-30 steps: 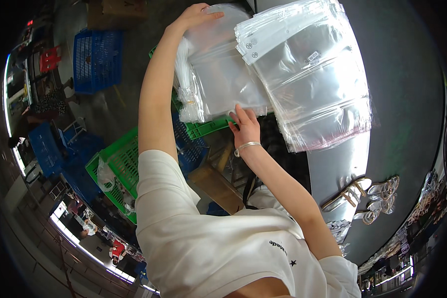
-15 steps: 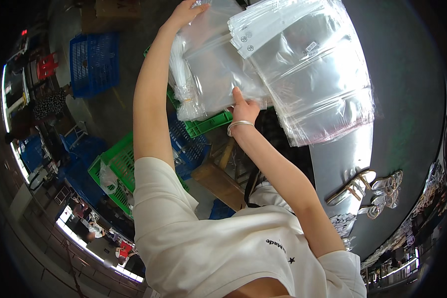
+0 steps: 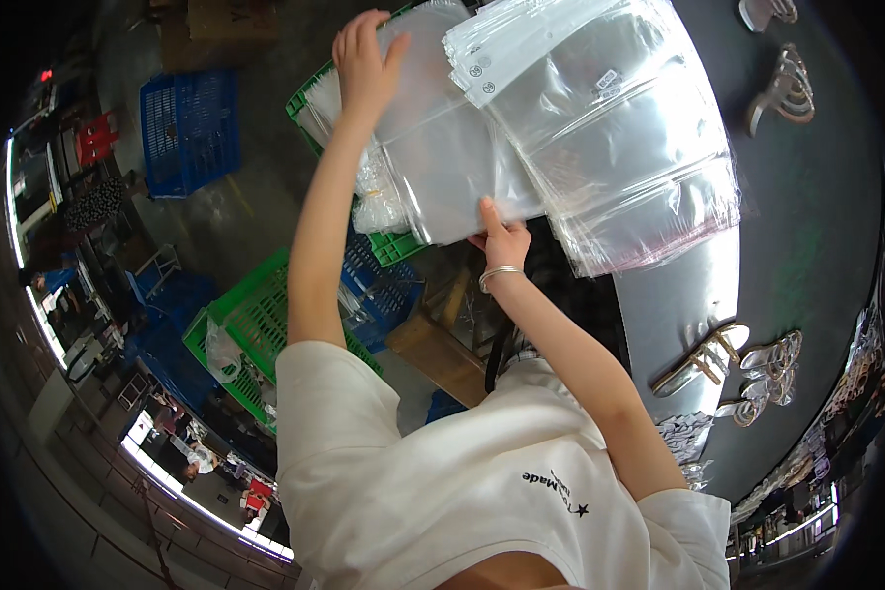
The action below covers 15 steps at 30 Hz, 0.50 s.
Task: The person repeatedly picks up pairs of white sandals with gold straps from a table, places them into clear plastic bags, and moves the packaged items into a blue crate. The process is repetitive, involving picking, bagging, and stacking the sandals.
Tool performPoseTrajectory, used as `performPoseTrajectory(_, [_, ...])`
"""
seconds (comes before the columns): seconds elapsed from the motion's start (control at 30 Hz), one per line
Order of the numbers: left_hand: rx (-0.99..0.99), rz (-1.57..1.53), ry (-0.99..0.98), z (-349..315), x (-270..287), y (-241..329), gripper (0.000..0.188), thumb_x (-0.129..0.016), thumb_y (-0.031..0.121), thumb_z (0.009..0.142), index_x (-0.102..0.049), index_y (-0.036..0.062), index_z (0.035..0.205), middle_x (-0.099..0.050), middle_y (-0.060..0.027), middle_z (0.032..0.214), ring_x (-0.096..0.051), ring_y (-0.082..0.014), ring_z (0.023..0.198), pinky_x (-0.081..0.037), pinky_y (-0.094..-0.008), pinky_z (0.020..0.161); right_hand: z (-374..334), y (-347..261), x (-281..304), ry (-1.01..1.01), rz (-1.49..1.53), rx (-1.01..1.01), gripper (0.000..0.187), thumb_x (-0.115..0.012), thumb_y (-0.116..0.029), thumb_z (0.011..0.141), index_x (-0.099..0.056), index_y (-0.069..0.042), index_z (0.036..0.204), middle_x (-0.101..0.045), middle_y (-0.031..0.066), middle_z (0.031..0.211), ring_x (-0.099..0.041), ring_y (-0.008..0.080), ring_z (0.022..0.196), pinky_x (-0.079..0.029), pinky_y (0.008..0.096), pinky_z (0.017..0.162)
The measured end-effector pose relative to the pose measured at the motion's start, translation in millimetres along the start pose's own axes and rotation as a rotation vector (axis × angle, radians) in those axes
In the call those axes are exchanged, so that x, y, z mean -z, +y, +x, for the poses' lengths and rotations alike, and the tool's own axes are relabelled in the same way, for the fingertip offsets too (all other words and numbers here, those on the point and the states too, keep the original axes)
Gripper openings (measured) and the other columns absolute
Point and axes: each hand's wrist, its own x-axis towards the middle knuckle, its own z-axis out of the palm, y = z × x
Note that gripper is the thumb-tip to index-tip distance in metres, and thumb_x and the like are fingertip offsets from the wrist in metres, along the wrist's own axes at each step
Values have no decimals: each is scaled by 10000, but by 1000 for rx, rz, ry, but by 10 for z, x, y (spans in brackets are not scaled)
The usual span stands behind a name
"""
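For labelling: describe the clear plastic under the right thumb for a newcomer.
Find the dark table on the right, then the glossy bag stack by its left edge. The clear plastic sheaf is immediately left, gripped by the right hand; unlike the white-bordered stack, it looks plain.

- I see a dark worktop [image 3: 816, 226] with a bright silvery strip.
- On it lie fanned clear bags [image 3: 610, 138] and strappy sandals [image 3: 702, 362].
- A green crate [image 3: 395, 250] carries another clear-bag pile [image 3: 449, 162].

Blue perforated crate [image 3: 206, 133], brown cardboard box [image 3: 221, 39], red stool [image 3: 95, 140], strappy metallic sandals [image 3: 701, 363]
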Motion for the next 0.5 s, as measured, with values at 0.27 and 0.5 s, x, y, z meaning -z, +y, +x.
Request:
performPoseTrajectory(0.27, [123,-497,-542,-1195,400,1068,206,-720,236,688,-592,106,783,-591,-7,820,-530,-193,859,-365,-344,785,151,-76,346,-163,-286,87,471,-669,-394,788,-602,69,847,-624,103,751,-605,153,601,-520,264,524])
performPoseTrajectory(0.5, [90,-397,-436,-1333,288,1062,174,-732,202,638,-628,114,746,-610,15,834,-508,-200,871,-348,-348,797,-316,-762,675,-107,-777,931,119,-639,-141,800,-623,-28,832,-604,90,686,-565,191,582,-427,309,543])
